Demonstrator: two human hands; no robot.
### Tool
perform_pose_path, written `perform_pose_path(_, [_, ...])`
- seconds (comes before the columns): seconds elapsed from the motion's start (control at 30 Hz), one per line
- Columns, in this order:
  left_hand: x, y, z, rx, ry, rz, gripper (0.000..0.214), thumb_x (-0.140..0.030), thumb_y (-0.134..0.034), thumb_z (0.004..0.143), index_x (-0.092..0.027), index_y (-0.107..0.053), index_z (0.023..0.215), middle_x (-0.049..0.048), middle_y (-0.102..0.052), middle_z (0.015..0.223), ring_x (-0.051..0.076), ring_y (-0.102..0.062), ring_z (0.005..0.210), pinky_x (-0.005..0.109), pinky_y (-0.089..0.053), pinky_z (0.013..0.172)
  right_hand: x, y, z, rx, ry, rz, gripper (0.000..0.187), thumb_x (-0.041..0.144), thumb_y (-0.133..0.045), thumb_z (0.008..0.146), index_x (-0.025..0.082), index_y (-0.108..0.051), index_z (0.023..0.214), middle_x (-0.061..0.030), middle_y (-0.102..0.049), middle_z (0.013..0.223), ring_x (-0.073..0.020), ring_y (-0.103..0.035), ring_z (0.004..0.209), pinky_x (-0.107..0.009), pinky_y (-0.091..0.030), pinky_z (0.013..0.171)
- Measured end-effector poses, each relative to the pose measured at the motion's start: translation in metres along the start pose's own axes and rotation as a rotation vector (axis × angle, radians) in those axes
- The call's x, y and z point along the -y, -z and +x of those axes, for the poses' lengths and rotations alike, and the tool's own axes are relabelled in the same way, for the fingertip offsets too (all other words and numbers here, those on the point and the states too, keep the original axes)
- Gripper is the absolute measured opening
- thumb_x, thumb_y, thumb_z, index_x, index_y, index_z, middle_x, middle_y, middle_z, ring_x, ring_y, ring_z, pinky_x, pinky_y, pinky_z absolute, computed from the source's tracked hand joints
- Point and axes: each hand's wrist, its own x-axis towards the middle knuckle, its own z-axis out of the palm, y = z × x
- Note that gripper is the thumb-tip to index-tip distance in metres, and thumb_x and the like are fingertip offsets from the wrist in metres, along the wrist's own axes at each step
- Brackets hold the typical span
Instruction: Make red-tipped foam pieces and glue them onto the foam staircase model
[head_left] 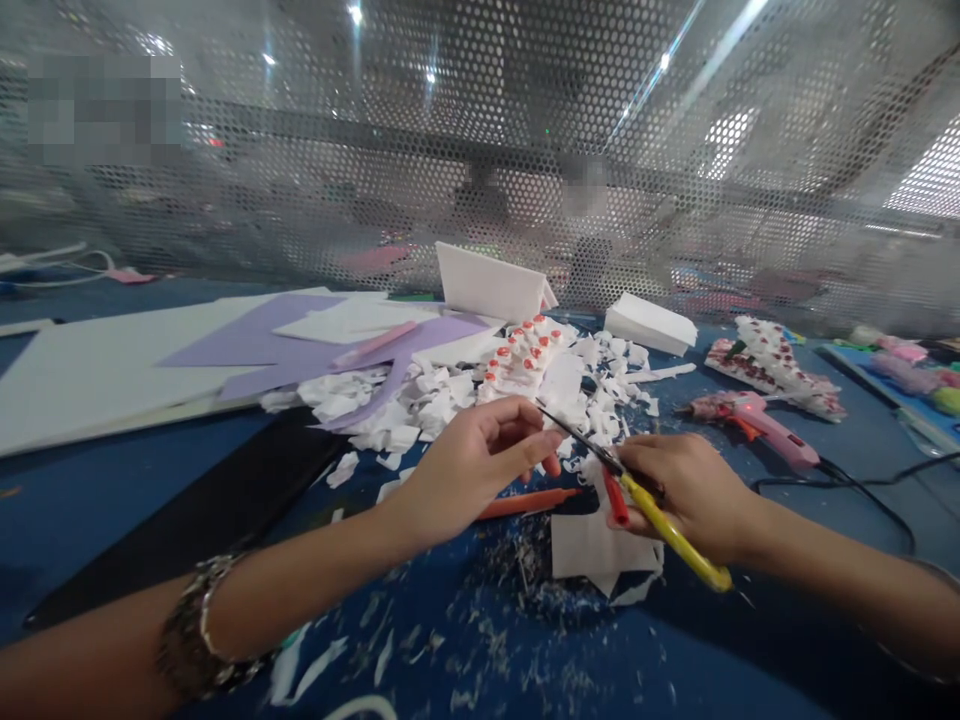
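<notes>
My right hand (694,490) is closed round a pair of scissors (637,495) with yellow and red handles; the dark blades point up and left toward my left hand. My left hand (472,465) is curled, its thumb and fingertips pinched together right at the blade tips on something too small to make out. Below the hands a white foam piece (592,550) lies on the blue table (112,500), with an orange pen (525,502) beside it. White scraps (420,405) are heaped just beyond my hands.
A pink glue gun (757,420) with a black cord lies to the right. White and purple sheets (247,345) and a black strip (202,520) lie at left. Folded white foam (491,285) and a small red-and-white model (521,360) stand behind, before a perforated metal screen (480,130).
</notes>
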Motion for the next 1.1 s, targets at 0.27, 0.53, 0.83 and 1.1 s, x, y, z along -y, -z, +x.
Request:
perform_pose_path(0.27, [0.008,0.0,0.002,0.01,-0.008,-0.056,0.027,-0.043,-0.055,0.079,-0.016,-0.053,0.074,-0.0014,-0.061,0.066,0.007,-0.05,0.054,0.017,-0.04,0.053,-0.001,0.0,-0.001,-0.011,-0.017,-0.05,0.051,0.06,-0.035,0.082,0.015,-0.047,0.059,0.0004,-0.045,0.054,-0.0067,-0.032,0.047,-0.022,-0.021,0.05])
perform_pose_path(0.53, [0.009,0.0,0.003,0.022,0.001,-0.084,0.026,-0.041,-0.054,0.081,-0.016,-0.053,0.075,-0.001,-0.062,0.068,0.007,-0.05,0.055,0.017,-0.04,0.054,-0.001,0.002,-0.001,-0.053,-0.023,-0.086,0.049,0.052,-0.037,0.084,0.016,-0.041,0.052,0.002,-0.04,0.047,-0.0058,-0.028,0.044,-0.022,-0.018,0.046])
perform_pose_path(0.83, [0.008,-0.001,0.004,0.091,-0.001,-0.168,0.022,-0.036,-0.05,0.084,-0.016,-0.05,0.075,-0.0033,-0.058,0.067,0.006,-0.049,0.057,0.018,-0.04,0.057,-0.003,0.008,0.001,-0.051,-0.032,-0.092,0.041,0.047,-0.038,0.085,0.017,-0.042,0.057,0.0016,-0.043,0.051,-0.0066,-0.032,0.045,-0.022,-0.021,0.047])
perform_pose_path(1.1, [0.008,-0.001,0.0,0.308,-0.027,-0.316,0.037,-0.036,-0.022,0.093,-0.018,-0.033,0.062,-0.0065,-0.033,0.051,0.006,-0.028,0.044,0.021,-0.036,0.053,-0.017,0.034,0.001,0.029,-0.275,-0.361,0.04,0.047,-0.036,0.084,0.018,-0.045,0.059,-0.0009,-0.05,0.056,-0.0094,-0.034,0.047,-0.025,-0.017,0.048])
